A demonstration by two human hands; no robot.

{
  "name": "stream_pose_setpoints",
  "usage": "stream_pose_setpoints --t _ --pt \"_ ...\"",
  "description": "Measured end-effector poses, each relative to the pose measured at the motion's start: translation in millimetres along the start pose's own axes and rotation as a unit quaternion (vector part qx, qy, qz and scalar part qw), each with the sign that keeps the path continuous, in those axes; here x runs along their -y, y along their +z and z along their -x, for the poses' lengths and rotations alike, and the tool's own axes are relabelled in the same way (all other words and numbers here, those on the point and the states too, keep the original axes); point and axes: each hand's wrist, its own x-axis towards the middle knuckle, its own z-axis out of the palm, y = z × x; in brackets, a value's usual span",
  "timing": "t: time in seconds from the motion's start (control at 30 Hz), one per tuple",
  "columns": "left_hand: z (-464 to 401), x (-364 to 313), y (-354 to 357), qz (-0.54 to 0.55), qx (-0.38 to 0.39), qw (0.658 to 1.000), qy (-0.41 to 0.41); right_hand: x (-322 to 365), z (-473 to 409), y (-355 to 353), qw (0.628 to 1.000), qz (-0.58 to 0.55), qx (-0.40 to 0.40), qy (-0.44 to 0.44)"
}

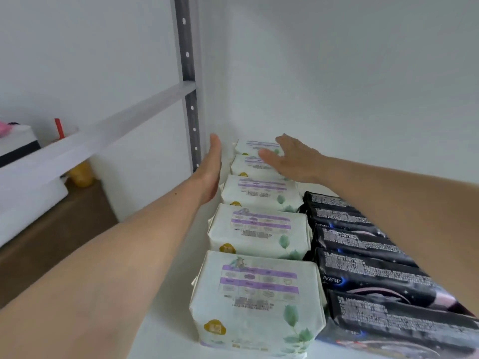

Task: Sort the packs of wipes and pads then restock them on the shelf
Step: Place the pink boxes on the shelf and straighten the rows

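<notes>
Both bare forearms are reaching forward over the shelf (166,320) toward its back corner. The left hand (211,172) is standing on edge, palm turned toward the packs, fingers straight and together, gripping nothing; it is lying just beside the left flank of the white packs (259,231), level with the second and third from the back, and contact there is hard to tell. The right hand (293,159) is hovering palm-down over the two rearmost white packs, fingers straight and slightly spread, thumb out to the left, holding nothing; whether it is touching them is unclear.

The white packs are forming a single file of five, running from the front edge straight back to the wall (337,73). Each one is lying with its long axis across the shelf, its printed purple-banded face showing on top.

The black packs (363,268) are sitting in a second file immediately to the right, touching the white ones, their long axes also crossways but skewed a little. That file is starting level with the third white pack and running forward.

A grey perforated upright (190,99) is standing at the shelf's left rear.
</notes>
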Motion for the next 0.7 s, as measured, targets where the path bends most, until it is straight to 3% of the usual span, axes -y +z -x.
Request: stream_pose_setpoints --t 0.33,0.7 --pt "-12.7 9.1 16.1 0.086 0.077 0.993 -0.012 8.2 -20.7 11.5 0.999 0.017 0.034 0.032" --pt "-16.4 9.8 25.1 0.134 0.062 0.989 -0.018 2.4 -14.5 19.1 0.998 0.017 0.041 0.05"
